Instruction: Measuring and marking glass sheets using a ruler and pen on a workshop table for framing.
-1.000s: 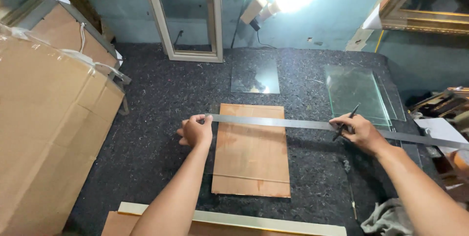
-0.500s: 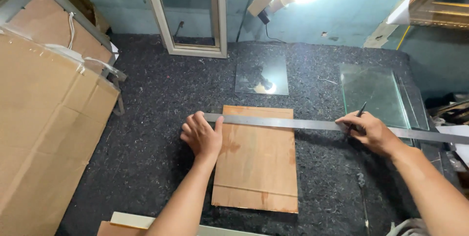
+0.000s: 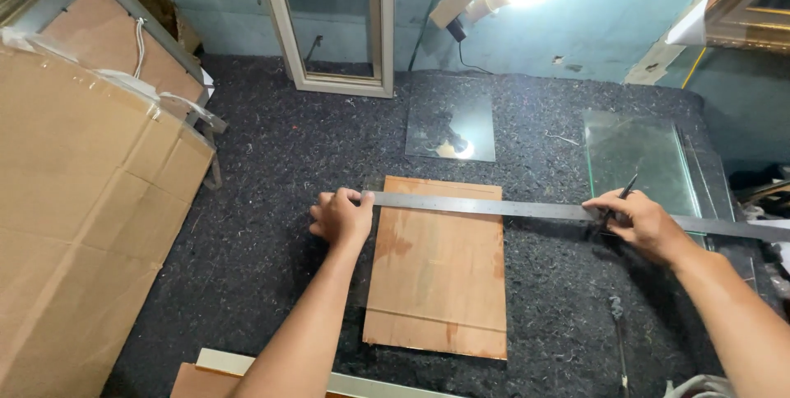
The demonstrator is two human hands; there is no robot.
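A brown wooden board (image 3: 436, 274) lies flat on the dark felt table (image 3: 271, 176). A long steel ruler (image 3: 494, 206) lies across the board's far edge and runs off to the right. My left hand (image 3: 340, 218) presses down on the ruler's left end beside the board's left corner. My right hand (image 3: 640, 222) rests on the ruler further right and holds a thin black pen-like tool (image 3: 619, 197) upright against it, over the near edge of a glass sheet (image 3: 638, 161).
A small glass pane (image 3: 453, 128) lies beyond the board. A white picture frame (image 3: 333, 23) leans on the back wall. Large cardboard sheets (image 3: 74, 192) stand at the left. A pale strip (image 3: 354, 381) and a dark tool (image 3: 619, 332) lie near the front edge.
The view has shifted down slightly. Both hands stay on the ruler across the board's far edge, and the right hand has slid a little along it.
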